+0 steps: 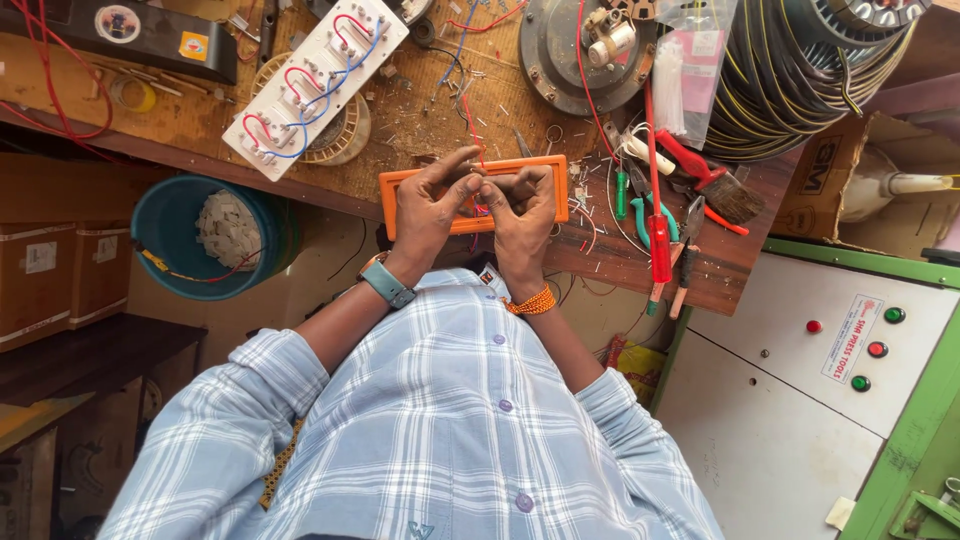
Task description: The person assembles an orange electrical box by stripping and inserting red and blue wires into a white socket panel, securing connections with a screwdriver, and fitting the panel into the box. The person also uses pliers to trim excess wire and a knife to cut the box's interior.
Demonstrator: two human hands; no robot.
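Both hands meet over an orange rectangular frame that lies flat near the front edge of the bench. The left hand and the right hand are curled, fingertips pinched together on a thin red wire just above the frame; the fingers hide how the wire sits against the frame.

Just right of the frame lie a green-handled screwdriver, a red-handled tool, pliers and a red-handled brush, crowded close together. Behind the hands, a white switch board with red and blue wire loops rests tilted on a pale round winding. A grey round motor plate stands further right, beside a clear plastic bag of white pieces and a big coil of dark cable.

The bench is worn brown wood, littered with wire clippings. Beneath it stands a blue bucket holding pale scraps, with brown cardboard boxes bearing small white labels to its left. At right is a white cabinet with green edging, red and green round buttons and a white slanted label; above it is an open cardboard box.
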